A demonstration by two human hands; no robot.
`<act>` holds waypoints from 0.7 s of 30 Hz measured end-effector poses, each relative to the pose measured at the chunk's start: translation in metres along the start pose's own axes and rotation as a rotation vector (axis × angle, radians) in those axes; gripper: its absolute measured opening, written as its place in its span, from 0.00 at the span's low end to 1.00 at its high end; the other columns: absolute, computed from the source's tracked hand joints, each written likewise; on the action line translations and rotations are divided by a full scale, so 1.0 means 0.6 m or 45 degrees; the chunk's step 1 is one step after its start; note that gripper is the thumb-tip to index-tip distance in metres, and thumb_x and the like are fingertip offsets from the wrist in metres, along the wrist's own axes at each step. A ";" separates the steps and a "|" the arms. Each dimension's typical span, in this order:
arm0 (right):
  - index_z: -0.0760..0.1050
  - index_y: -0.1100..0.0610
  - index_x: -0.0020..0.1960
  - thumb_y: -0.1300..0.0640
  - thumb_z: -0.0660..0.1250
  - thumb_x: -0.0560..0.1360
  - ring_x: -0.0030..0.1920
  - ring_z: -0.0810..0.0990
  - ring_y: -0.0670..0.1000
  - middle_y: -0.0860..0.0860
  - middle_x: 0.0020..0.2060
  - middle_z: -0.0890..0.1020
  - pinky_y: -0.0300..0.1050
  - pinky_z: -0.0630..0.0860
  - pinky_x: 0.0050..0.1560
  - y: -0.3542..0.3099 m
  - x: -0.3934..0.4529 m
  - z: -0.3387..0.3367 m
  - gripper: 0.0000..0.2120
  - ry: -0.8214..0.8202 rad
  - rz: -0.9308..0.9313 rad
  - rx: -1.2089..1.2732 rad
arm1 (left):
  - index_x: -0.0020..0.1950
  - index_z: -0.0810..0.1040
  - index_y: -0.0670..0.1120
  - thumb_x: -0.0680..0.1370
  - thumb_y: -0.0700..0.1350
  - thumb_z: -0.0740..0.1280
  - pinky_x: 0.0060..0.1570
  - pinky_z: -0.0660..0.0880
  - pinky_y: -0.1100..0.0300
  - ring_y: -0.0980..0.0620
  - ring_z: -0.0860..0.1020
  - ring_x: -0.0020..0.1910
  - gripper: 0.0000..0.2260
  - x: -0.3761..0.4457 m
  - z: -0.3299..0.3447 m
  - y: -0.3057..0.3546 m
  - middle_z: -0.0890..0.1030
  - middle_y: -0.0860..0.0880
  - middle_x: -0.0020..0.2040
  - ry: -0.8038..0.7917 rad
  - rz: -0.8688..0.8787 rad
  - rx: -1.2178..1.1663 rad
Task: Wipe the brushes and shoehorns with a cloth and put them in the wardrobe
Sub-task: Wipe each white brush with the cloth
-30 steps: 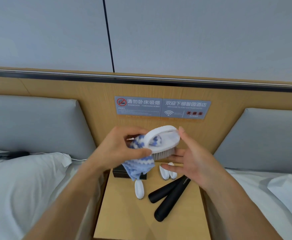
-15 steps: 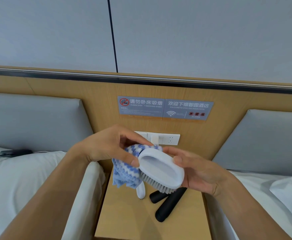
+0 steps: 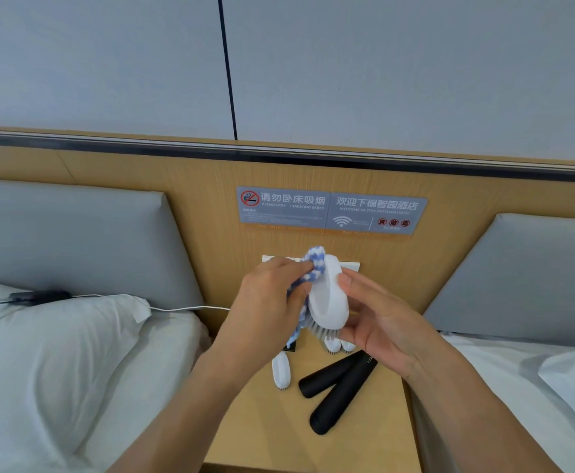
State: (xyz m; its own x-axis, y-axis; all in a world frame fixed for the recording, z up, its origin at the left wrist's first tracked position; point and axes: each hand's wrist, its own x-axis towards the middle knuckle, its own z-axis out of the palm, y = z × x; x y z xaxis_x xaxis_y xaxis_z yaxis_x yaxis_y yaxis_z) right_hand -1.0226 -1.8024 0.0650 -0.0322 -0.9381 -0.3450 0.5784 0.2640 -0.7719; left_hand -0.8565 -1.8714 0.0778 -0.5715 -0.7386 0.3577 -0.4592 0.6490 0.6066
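Two hands: the left hand (image 3: 272,302) is pinching the cloth (image 3: 310,274) against the brush (image 3: 328,298); the right hand (image 3: 378,315) is gripping the brush above the bench (image 3: 255,428).
Risk: the brush is looking slippery and might be falling onto the shoehorns (image 3: 337,387).
Room: beds are closing in both sides; the bench edges are sitting near.

A hotel bedroom. Across the middle of the frame runs a light wooden headboard wall panel (image 3: 183,199) bearing a grey no-smoking and Wi-Fi welcome sign (image 3: 330,211) naming a hotel. Grey padded headboard cushions (image 3: 74,240) sit at left and right above white-sheeted twin beds (image 3: 57,370), with a wooden bedside table (image 3: 252,428) between them.
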 end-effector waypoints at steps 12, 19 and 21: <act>0.82 0.46 0.60 0.51 0.79 0.66 0.50 0.86 0.56 0.56 0.56 0.85 0.49 0.83 0.46 -0.006 0.002 -0.020 0.23 -0.064 0.013 -0.298 | 0.65 0.80 0.48 0.82 0.38 0.60 0.47 0.68 0.66 0.55 0.71 0.48 0.15 0.009 -0.023 -0.022 0.73 0.50 0.51 -0.275 0.183 0.044; 0.82 0.45 0.60 0.47 0.79 0.64 0.56 0.84 0.56 0.55 0.56 0.85 0.56 0.80 0.60 -0.023 0.017 -0.024 0.25 0.023 -0.050 -0.429 | 0.73 0.70 0.54 0.82 0.48 0.62 0.50 0.71 0.63 0.56 0.73 0.49 0.19 0.024 -0.008 -0.023 0.71 0.52 0.52 -0.409 0.057 -0.045; 0.83 0.45 0.56 0.50 0.78 0.66 0.53 0.86 0.55 0.55 0.54 0.86 0.50 0.83 0.54 -0.026 0.019 -0.022 0.18 0.022 -0.053 -0.416 | 0.72 0.71 0.52 0.82 0.45 0.63 0.51 0.71 0.61 0.53 0.74 0.49 0.18 0.034 -0.010 -0.023 0.72 0.50 0.52 -0.439 0.033 -0.050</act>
State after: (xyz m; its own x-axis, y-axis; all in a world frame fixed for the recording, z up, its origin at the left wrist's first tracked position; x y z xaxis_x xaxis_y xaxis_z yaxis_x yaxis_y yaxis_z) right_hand -1.0428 -1.8142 0.0661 -0.0658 -0.9464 -0.3161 0.2840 0.2860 -0.9152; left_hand -0.8577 -1.8965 0.0812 -0.7821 -0.6123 0.1162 -0.4188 0.6544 0.6297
